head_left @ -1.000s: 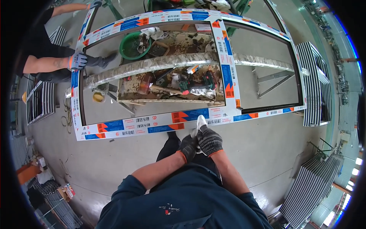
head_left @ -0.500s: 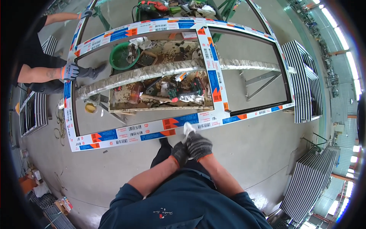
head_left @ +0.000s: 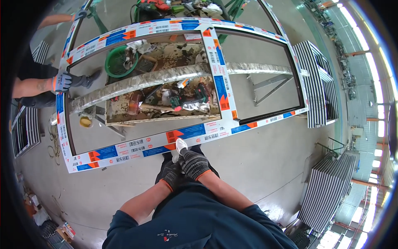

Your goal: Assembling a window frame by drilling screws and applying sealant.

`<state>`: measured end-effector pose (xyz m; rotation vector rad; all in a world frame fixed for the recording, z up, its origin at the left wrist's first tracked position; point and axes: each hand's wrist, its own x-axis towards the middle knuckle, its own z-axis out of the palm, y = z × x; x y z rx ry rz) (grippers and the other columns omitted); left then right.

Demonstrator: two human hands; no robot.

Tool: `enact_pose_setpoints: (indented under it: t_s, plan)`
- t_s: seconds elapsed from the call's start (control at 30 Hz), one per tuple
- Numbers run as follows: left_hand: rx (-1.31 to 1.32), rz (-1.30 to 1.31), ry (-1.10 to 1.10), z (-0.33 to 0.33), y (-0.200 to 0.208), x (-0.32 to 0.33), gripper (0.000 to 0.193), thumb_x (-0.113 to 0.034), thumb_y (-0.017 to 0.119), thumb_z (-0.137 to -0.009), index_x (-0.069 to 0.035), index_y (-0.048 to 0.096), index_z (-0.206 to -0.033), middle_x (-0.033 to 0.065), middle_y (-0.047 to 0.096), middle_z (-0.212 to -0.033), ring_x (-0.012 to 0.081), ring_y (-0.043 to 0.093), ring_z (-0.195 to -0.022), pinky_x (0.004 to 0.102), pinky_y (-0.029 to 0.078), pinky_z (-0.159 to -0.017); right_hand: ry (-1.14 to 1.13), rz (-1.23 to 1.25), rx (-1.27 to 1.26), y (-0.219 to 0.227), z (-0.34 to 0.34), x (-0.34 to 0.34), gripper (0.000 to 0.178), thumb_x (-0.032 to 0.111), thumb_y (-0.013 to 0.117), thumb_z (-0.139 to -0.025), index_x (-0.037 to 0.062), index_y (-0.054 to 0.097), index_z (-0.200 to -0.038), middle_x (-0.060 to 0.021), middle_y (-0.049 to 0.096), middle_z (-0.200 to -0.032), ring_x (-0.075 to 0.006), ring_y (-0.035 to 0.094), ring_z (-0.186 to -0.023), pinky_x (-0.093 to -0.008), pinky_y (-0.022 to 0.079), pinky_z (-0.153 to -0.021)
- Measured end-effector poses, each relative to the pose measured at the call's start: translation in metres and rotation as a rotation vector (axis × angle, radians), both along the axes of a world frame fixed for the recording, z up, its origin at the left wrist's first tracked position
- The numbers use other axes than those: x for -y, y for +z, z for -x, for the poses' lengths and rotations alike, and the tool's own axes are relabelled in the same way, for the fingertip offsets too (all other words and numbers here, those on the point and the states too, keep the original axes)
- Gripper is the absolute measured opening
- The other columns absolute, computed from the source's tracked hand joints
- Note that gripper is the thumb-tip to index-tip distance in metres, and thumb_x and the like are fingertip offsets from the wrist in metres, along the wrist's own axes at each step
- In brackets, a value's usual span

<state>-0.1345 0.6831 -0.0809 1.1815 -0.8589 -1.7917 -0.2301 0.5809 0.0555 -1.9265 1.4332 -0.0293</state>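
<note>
The gloved right hand [head_left: 194,163] held a white object [head_left: 181,145] at a film-covered frame's [head_left: 209,129] near edge, the left hand [head_left: 171,173] against it. A co-worker's hand [head_left: 62,81] touched the frame's left side; through the opening showed a green basin [head_left: 109,68] and a bench [head_left: 118,111].

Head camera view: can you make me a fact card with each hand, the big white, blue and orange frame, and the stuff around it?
Left hand: gloved in dark-grey knit, orange trim; meets right hand
Right hand: gloved alike; white part in front, glove or held thing unclear
Big rectangular film-wrapped frame: ahead of both hands
Under frame: long silvery wrapped bar
Seen through frame: round green basin
Co-worker: blue-grey gloved hand at frame's left side
</note>
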Motion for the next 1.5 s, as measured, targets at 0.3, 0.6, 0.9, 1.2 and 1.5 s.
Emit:
enact_pose_setpoints:
  t_s: [0.3,0.6,0.9,1.2,1.5]
  plan:
    - [-0.316,-0.63,0.05,0.077,0.083,0.084,0.031,-0.029,0.058,-0.091,-0.013,0.053,-0.118,0.0027,0.061,-0.106,0.0164,0.061,-0.09,0.034,0.053,-0.063,-0.502,-0.205,0.016,0.021,0.079,0.03,0.025,0.017,0.051,-0.085,0.0055,0.061,-0.105,-0.0246,0.063,-0.101,-0.0389,0.063,-0.086,-0.0459,0.051,-0.073]
    - [-0.557,-0.38,-0.115,0.086,0.046,0.076,0.045,-0.04,0.031,-0.1,-0.011,0.048,-0.13,0.0101,0.056,-0.122,0.0247,0.055,-0.113,0.0445,0.045,-0.099,-0.166,-0.217,-0.37,-0.021,0.093,0.031,0.041,0.028,0.054,-0.084,0.0111,0.055,-0.121,-0.0242,0.066,-0.089,-0.041,0.064,-0.088,-0.0461,0.051,-0.079]
    - [-0.263,-0.39,-0.128,0.157,0.053,0.129,0.031,-0.036,0.063,-0.089,-0.018,0.059,-0.113,-0.0003,0.063,-0.088,0.0135,0.061,-0.074,0.0318,0.049,-0.053,-0.42,0.098,-0.355,-0.022,0.17,0.05,0.03,0.028,0.047,-0.089,0.008,0.062,-0.105,-0.0239,0.066,-0.087,-0.0399,0.064,-0.083,-0.0485,0.051,-0.073]
    - [-0.429,-0.7,0.09,0.177,0.051,0.135,0.038,-0.039,0.063,-0.088,-0.019,0.054,-0.119,0.002,0.064,-0.101,0.016,0.062,-0.084,0.0344,0.051,-0.057,-0.456,-0.088,-0.042,-0.043,0.177,0.058,0.047,0.022,0.052,-0.089,0.0121,0.045,-0.134,-0.0239,0.064,-0.102,-0.0407,0.062,-0.093,-0.0424,0.049,-0.08]
    - [-0.273,-0.509,-0.115,0.141,0.076,0.094,0.032,-0.041,0.056,-0.092,-0.013,0.061,-0.107,0.0036,0.064,-0.087,0.0138,0.06,-0.069,0.0299,0.045,-0.051,-0.204,-0.029,-0.199,-0.07,0.202,0.006,0.038,0.033,0.05,-0.089,0.009,0.057,-0.117,-0.023,0.065,-0.096,-0.041,0.061,-0.091,-0.0474,0.049,-0.08]
